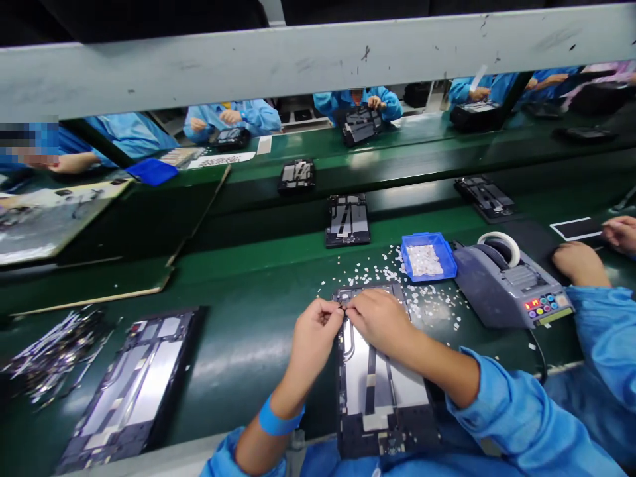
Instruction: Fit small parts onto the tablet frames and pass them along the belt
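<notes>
Whatever the left hand (pixel 315 329) and right hand (pixel 380 319) pinched together was too small to tell, their fingers hid the top edge of the open device frame (pixel 377 384), the bottom edge cut off its lower end, and a co-worker's face at far left was blurred.

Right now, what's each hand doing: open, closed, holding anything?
Left hand: fingers pinched shut at the top edge of the device frame; what they pinch is too small to tell.
Right hand: curled shut there too, fingertips meeting the left's.
</notes>
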Demonstrator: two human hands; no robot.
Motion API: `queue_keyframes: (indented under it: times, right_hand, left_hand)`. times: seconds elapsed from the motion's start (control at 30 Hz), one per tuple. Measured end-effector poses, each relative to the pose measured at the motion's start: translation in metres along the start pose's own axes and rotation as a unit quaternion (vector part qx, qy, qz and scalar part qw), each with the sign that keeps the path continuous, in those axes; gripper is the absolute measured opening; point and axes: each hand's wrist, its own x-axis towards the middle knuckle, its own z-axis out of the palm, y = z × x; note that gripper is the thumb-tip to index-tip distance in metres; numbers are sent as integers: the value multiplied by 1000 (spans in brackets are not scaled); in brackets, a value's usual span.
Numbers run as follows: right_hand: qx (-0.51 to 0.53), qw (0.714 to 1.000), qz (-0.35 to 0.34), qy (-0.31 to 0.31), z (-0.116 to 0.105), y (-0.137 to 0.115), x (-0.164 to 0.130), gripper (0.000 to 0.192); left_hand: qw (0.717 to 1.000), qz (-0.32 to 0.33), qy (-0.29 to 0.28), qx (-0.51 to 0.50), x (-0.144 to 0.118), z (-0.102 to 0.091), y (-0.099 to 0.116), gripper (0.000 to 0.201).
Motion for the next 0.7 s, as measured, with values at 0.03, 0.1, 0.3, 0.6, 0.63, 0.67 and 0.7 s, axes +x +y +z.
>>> queue_keyframes:
  times: [0.03,0.1,0.3,0.6,0.63,0.67,0.7]
  right_hand:
    - [-6,1000,4,4,2,-2,1,15]
    - [-18,1000,12,13,5,-3,3,13]
    - [-5,999,31,39,-4,9,15,16]
    - [-104,949,296,-28,-80,106,2,20]
    - [-54,962,266,-37,-79,97,1,19]
    - [6,973,227,-45,-76,84,3,19]
    - [63,978,192,-57,-70,69,6,19]
  left_hand:
    - [1000,9,6,19,-2,1,1,16]
    - [998,27,17,56,-7,2,2,13]
    - [998,28,8,58,-8,1,2,11]
    - [999,-17,-29,-13,2,-12,-2,20]
    - [999,-9,-37,9,1,-16,-1,21]
    - [999,4,-41,34,1,-20,1,22]
    - [997,21,-38,61,2,-25,3,24]
